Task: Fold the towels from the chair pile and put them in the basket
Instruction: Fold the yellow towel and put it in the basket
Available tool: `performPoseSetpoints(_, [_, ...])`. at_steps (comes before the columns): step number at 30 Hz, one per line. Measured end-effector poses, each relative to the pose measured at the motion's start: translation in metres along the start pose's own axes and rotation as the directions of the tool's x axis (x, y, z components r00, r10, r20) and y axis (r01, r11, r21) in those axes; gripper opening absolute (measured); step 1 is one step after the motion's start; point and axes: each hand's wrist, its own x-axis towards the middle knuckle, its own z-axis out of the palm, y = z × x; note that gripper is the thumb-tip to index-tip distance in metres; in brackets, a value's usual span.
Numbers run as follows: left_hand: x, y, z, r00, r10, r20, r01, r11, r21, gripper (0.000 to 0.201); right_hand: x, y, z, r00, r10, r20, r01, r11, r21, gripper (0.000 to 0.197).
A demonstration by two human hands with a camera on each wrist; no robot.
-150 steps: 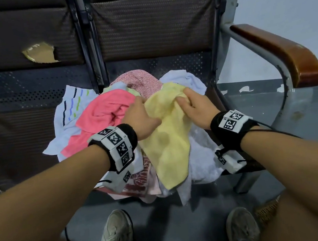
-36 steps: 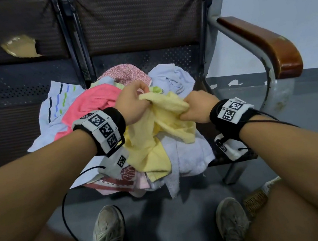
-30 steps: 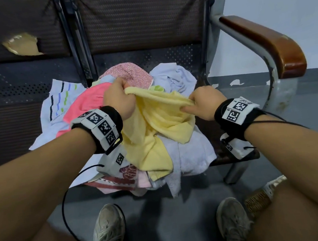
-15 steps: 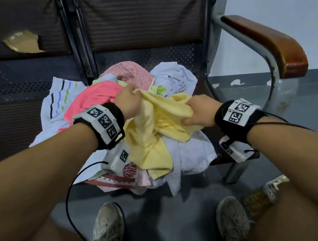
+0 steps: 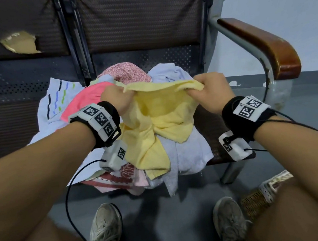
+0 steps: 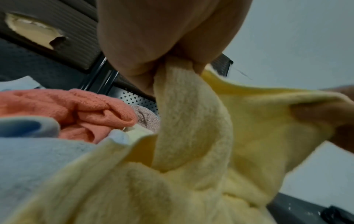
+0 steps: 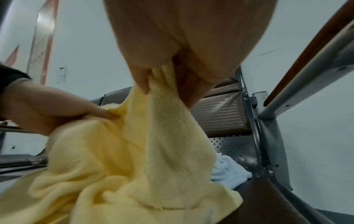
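A yellow towel point(image 5: 160, 118) hangs over the pile on the chair seat, its top edge stretched between both hands. My left hand point(image 5: 118, 100) pinches the left end of that edge; the left wrist view shows the yellow towel point(image 6: 191, 136) bunched in the fingers. My right hand point(image 5: 209, 92) grips the right end, with the yellow towel point(image 7: 166, 136) trailing from its curled fingers in the right wrist view. Under it lie a pink towel point(image 5: 83, 101), a striped white towel point(image 5: 55, 99), a red-speckled one point(image 5: 126, 74) and a pale blue one point(image 5: 168, 75). A wicker basket point(image 5: 263, 195) stands on the floor at lower right.
The chair's wooden armrest point(image 5: 261, 47) juts out at right on a metal frame. A second seat point(image 5: 2, 103) adjoins on the left. My shoes point(image 5: 105, 227) and knees are on the grey floor below the pile. A cable point(image 5: 67, 195) loops from the left wrist.
Both hands have moved apart and risen slightly, drawing the yellow towel's top edge taut between them; half a second ago it was bunched between closer hands.
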Motion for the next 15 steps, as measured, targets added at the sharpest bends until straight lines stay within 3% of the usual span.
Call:
performPoseSetpoints(2, [0.000,0.005,-0.004,0.990,-0.136,-0.033,0.129,0.978,-0.161,0.047,-0.009,-0.004,0.005,0.976,-0.059,0.210,0.056,0.998,0.024,0.032])
performPoseSetpoints(4, [0.001,0.010,-0.007,0.966,-0.250,0.072,0.257,0.872,-0.418,0.040,-0.016,-0.003,0.012,0.907,-0.037,0.419,0.066,0.996,-0.055,0.032])
performPoseSetpoints(6, [-0.001,0.016,-0.008,0.949,-0.290,0.120,0.306,0.767,-0.563,0.031,-0.018,-0.002,0.016,0.858,0.015,0.514,0.087,0.981,-0.175,0.027])
performPoseSetpoints(8, [-0.006,0.025,-0.012,0.937,-0.329,0.117,0.319,0.671,-0.669,0.029,-0.019,-0.003,0.017,0.859,0.043,0.510,0.100,0.963,-0.251,0.040])
performPoseSetpoints(11, [-0.008,0.032,-0.015,0.941,-0.323,0.103,0.287,0.598,-0.748,0.033,-0.017,-0.011,0.013,0.944,-0.047,0.328,0.123,0.969,-0.215,0.053])
performPoseSetpoints(13, [-0.008,0.034,-0.014,0.943,-0.302,0.141,0.299,0.580,-0.758,0.037,-0.015,-0.017,0.010,0.971,-0.148,0.188,0.170,0.980,-0.104,0.044])
performPoseSetpoints(15, [-0.011,0.039,-0.014,0.939,-0.288,0.187,0.330,0.602,-0.727,0.037,-0.018,-0.025,0.010,0.959,-0.234,0.158,0.241,0.970,-0.026,0.019])
